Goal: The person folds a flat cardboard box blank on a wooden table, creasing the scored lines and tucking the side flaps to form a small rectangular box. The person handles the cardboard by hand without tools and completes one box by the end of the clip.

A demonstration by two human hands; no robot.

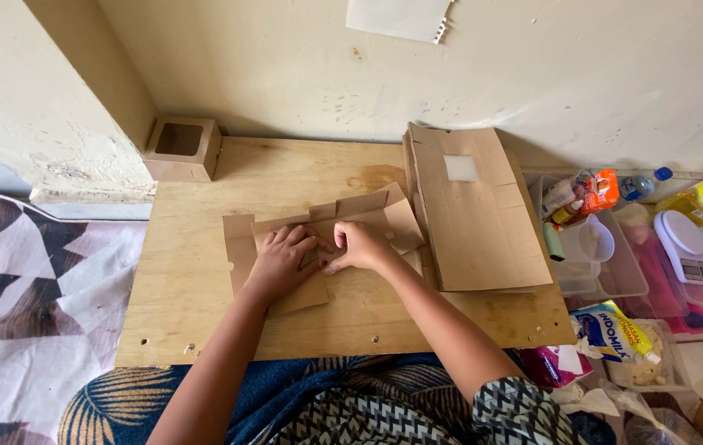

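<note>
Flat brown cardboard box blank [318, 239], partly folded, lying near the middle of a plywood board [203, 330] that rests across the person's lap. Both hands press on the blank side by side. The left hand [280, 264] lies palm down with fingers spread over the left panel, flat and holding nothing within it. The right hand [361, 245] is curled, its fingertips pinching or pressing a fold of the blank just beside the left hand's fingers; whether a flap is actually clamped between thumb and fingers cannot be told from this angle. Raised flaps of the blank stand beyond the hands, toward the wall, and one flap extends to the left of the left hand.

Just to the right of the right hand, touching or nearly touching the blank, lies a stack of flat brown cardboard sheets [479, 214], the top one showing a small clear window. Well beyond the left hand, at the far left corner of the board against the wall, sits a finished small brown box with a window opening [182, 148]. Farther right, off the board, clear plastic containers [598, 255] hold bottles and packets, with a small white kitchen scale [685, 243] and coloured food packets [615, 330] around them. A patterned cloth [30, 313] covers the floor to the left.
</note>
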